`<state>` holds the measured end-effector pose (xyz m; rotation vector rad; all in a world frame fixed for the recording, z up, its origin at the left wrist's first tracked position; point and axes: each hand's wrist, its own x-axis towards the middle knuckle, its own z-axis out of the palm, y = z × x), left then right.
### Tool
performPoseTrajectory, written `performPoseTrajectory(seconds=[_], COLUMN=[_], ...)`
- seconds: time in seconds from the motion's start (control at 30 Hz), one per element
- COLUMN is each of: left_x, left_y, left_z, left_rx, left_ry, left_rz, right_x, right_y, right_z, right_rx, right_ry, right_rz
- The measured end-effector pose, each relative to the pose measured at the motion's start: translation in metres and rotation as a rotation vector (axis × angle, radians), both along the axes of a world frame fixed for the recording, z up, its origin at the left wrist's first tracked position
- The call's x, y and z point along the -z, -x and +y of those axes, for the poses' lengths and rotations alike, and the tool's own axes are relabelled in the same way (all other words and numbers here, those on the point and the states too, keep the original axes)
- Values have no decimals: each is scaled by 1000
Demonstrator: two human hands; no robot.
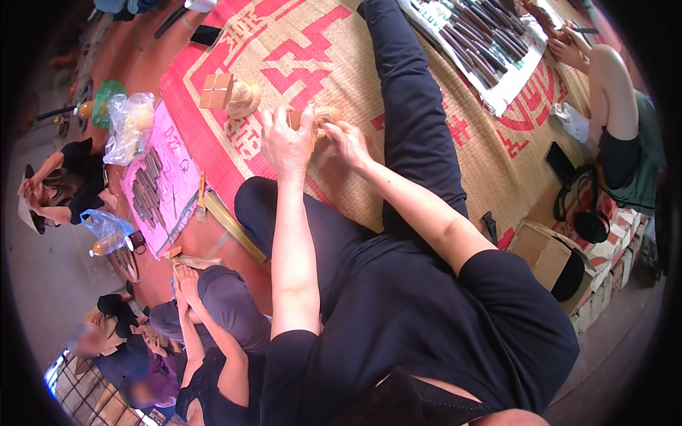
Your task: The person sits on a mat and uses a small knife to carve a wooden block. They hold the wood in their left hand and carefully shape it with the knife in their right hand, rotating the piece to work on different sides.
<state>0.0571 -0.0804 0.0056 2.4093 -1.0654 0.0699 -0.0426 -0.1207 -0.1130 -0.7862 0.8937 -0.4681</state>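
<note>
A pale wooden piece, apparently a carving, is held between my two hands above the woven mat. My left hand is closed round its left side, thumb raised along it. The fingers of my right hand are bent and pressed against its right end; whether they also hold something small cannot be made out. Much of the piece is hidden behind the hands. Just left of my left hand, a carved wooden figure with a square block base lies on the mat.
Dark carving chisels lie on a white cloth at the upper right, and more chisels on a pink sheet at left. A phone lies at the mat's edge. Other people sit at left and right; a cardboard box stands at right.
</note>
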Motion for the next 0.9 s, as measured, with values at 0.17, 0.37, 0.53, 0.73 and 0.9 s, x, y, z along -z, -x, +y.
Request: performPoseTrajectory(seconds=[0.17,0.37,0.53,0.73,0.9], left_x=[-2,-4,-4,-3,0], left_y=[-1,-5,-4,-3,-5], left_z=[-1,0,4,-1,-1], left_rx=[-18,-14,-15,-5,-18], left_ry=[-23,-66,-60,-28,-50], left_rz=[15,34,61,40,32], right_x=[1,5,-17,-1,-23], right_y=[-1,3,1,14,-5], right_z=[0,3,9,-8,-6], right_rx=[100,11,90,-124,13], right_ry=[52,59,-23,-90,9], right_rz=[-25,-80,-147,53,-29])
